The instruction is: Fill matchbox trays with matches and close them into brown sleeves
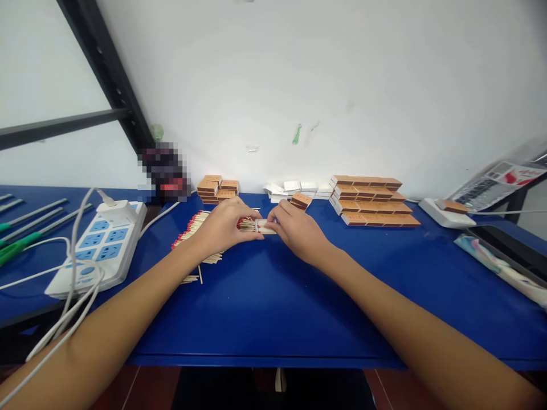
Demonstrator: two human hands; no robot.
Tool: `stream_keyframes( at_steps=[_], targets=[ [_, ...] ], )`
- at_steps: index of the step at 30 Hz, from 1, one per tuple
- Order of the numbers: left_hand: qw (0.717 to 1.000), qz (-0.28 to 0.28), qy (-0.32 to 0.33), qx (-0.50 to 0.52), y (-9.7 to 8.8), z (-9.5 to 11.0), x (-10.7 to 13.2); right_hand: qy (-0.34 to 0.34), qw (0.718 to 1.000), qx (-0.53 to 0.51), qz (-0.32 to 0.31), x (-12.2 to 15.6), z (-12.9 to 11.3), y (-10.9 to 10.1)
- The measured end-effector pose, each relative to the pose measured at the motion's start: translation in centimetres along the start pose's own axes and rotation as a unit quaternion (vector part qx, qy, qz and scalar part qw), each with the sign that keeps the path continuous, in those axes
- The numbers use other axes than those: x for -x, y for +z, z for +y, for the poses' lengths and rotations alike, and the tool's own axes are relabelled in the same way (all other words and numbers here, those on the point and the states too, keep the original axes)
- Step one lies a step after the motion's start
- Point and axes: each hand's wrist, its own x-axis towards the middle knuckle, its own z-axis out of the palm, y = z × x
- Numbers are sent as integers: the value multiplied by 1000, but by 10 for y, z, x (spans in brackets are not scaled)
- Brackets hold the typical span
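Note:
My left hand (224, 228) pinches a small bundle of red-tipped matches (247, 225) at the mouth of a white matchbox tray (265, 229). My right hand (297, 230) grips that tray from the right side, fingers curled over it. A loose heap of matches (192, 230) lies on the blue table (273, 307) under and left of my left hand. Just behind my right hand lies one brown matchbox sleeve (301, 200).
Stacked brown matchboxes (370, 200) stand at the back right, a smaller pile (217, 189) at the back left, white trays (294, 189) between. A white power strip (100, 245) with cables lies left. Another strip (444, 212) and a packet (498, 265) lie right.

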Motion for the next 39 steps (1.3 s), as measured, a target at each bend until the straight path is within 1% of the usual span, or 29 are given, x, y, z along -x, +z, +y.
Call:
stream_keyframes(
  at_steps=[4,7,9,11,12,14,17,21,24,28,31,34,39],
  targets=[
    [1000,8,-4,9,0,2,0,-2,1000,-14,-4,1,0,-1],
    [1000,25,-8,0,-4,-1,-2,-10,999,-22,26,1,0,-4],
    [999,44,-16,-17,-9,-4,-3,-12,998,-33,55,2,-1,-6],
    [997,68,-22,-38,-16,-9,-5,-15,996,-50,68,2,-5,-4],
    [995,82,-29,-50,-19,-12,-5,-19,996,-62,63,2,-7,-2],
    [991,106,-46,-75,-23,-17,-6,-33,995,-83,33,1,-12,6],
    [987,120,-58,-95,-25,-23,-6,-51,994,-94,-20,-2,-18,21],
    [987,118,-49,-101,-22,-24,-5,-49,994,-90,-47,-6,-21,30],
    [988,108,-44,-103,-20,-23,-5,-34,994,-90,-56,-7,-22,28],
    [989,103,-45,-99,-20,-23,-5,-11,994,-71,-85,-7,-23,24],
    [989,97,-46,-105,-21,-24,-5,-13,994,-56,-95,-6,-21,20],
    [990,68,-46,-117,-23,-24,-5,-19,996,-49,-69,-4,-13,14],
    [995,17,-29,-97,-19,-19,-5,-2,999,-31,20,-2,2,2]
  ],
)
